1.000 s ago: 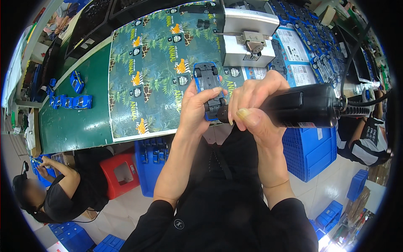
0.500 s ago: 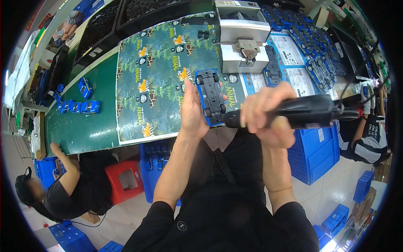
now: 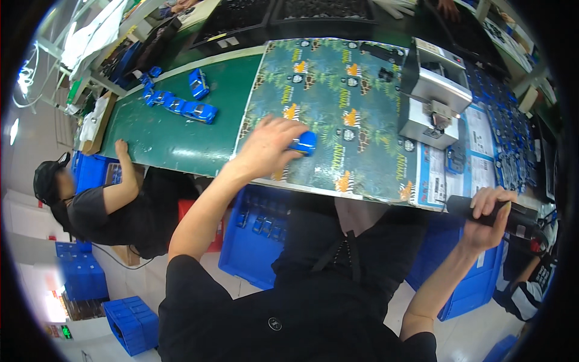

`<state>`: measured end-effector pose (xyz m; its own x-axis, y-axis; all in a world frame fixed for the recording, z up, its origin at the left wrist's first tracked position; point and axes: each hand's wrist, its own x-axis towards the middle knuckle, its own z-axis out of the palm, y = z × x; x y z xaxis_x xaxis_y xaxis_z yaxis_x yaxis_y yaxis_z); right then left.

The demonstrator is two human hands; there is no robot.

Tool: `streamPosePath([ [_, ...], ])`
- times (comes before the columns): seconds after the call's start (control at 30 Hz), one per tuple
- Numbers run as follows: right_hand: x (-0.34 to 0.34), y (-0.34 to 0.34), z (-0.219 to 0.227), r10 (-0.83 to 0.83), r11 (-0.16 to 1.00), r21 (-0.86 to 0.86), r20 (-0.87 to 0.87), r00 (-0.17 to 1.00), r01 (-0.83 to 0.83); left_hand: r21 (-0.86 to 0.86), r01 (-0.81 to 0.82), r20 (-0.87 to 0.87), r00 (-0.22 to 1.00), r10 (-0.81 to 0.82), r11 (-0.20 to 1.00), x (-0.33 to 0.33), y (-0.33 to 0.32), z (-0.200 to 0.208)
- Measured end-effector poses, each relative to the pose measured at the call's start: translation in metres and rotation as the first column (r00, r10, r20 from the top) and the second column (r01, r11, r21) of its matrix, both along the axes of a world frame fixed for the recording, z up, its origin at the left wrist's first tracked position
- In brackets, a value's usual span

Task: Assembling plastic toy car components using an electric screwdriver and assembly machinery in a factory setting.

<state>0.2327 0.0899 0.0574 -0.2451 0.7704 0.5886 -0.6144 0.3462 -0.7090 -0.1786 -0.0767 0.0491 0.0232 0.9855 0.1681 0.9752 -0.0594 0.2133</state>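
Note:
My left hand (image 3: 265,148) is closed over a blue toy car (image 3: 306,143), whose far end sticks out past my fingers. The car is low over the patterned mat (image 3: 329,111); whether it touches the mat cannot be made out. At the right, beyond the table's front edge, my right hand (image 3: 487,226) grips a black electric screwdriver (image 3: 459,206), held roughly level with its tip end toward the left. Several finished-looking blue toy cars (image 3: 198,112) stand in a line on the green tabletop to the left, with another car (image 3: 198,83) just behind them.
A grey metal machine (image 3: 429,96) stands at the mat's right, with one upturned car (image 3: 455,158) beside it. Many blue cars (image 3: 509,139) lie farther right. Black bins (image 3: 235,27) line the back. A blue crate (image 3: 247,256) sits below the table; a co-worker (image 3: 99,205) is at left.
The upturned car was before me with the screwdriver against its end. My left hand has carried it left and turned it over; my right hand has drawn the screwdriver away to the right.

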Motion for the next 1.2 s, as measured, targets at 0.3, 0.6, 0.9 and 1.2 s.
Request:
streamPosePath([
  [0.3,-0.025,0.016,-0.009,0.031,0.998,-0.053,0.016,0.999,-0.03,0.29,-0.5,0.006,0.854,0.521,0.816,-0.077,-0.14,-0.02],
  [0.6,0.018,0.025,-0.008,-0.177,0.982,-0.044,0.13,0.976,0.184,0.546,-0.189,0.352,0.936,-0.019,0.816,0.045,0.006,-0.016],
  [0.9,0.036,0.023,0.007,-0.398,0.895,-0.155,0.142,0.906,0.418,0.559,0.3,0.317,0.784,-0.534,0.773,0.218,0.165,0.026],
  [1.2,0.063,0.028,0.013,-0.424,0.889,-0.082,0.226,0.877,0.451,-0.103,0.315,-0.383,0.863,-0.33,0.944,0.277,0.271,0.048],
])
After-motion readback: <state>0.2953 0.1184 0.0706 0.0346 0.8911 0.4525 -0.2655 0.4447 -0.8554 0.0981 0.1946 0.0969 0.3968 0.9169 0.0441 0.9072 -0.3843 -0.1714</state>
